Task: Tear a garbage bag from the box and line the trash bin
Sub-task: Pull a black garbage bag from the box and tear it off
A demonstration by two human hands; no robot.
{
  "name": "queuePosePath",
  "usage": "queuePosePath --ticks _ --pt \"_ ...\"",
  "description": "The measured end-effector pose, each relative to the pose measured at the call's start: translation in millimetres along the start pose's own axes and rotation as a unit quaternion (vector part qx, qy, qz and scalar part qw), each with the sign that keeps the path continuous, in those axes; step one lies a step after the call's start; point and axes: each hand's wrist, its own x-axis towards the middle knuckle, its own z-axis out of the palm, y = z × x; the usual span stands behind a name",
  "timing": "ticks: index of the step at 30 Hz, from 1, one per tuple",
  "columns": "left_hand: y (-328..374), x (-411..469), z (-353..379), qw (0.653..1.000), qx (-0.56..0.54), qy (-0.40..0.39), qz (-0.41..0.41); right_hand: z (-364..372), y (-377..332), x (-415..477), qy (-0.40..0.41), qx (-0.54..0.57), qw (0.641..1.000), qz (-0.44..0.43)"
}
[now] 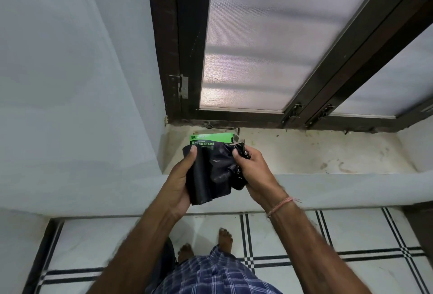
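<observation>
Your left hand (179, 182) is clamped on the folded black garbage bag stack (203, 176), thumb pressed across its top left corner. Your right hand (254, 174) is fisted around the crumpled loose end of the same black plastic, bunched at the stack's right edge. Both sit above the front lip of the window sill (316, 153). The green garbage bag box (212, 138) stands on the sill just behind the bags, its lower part hidden by them; its right end flap looks open, contents not visible. Trash bin isn't in view. A thread band (280, 207) circles your right wrist. Tiled floor (363, 235) below.
</observation>
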Motion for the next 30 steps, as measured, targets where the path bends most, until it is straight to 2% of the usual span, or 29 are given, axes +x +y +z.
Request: queuePosePath --ticks 3,6,12,19,22,25,30 --pt "-2 2 2 1.000 0.011 -0.012 0.007 -4 -2 -6 -0.069 -0.033 0.997 -0.008" --pt "-4 3 6 1.000 0.016 -0.008 0.009 -9 1 -3 -0.059 -0.074 0.995 -0.013" --pt "-5 10 18 0.999 0.009 0.025 0.025 -26 1 15 -0.059 -0.025 0.998 0.018" --pt "-12 17 42 0.998 0.032 0.039 0.042 -44 -6 23 -0.070 -0.003 0.997 0.014" --pt "-17 19 53 0.996 0.057 0.032 0.058 -57 -9 23 -0.118 0.022 0.993 0.017" --pt "-20 21 59 0.994 0.075 0.026 0.072 -68 -12 22 -0.167 -0.036 0.985 -0.004" --pt "-23 22 71 0.984 0.140 0.034 0.103 -78 -15 26 -0.174 -0.068 0.982 -0.020"
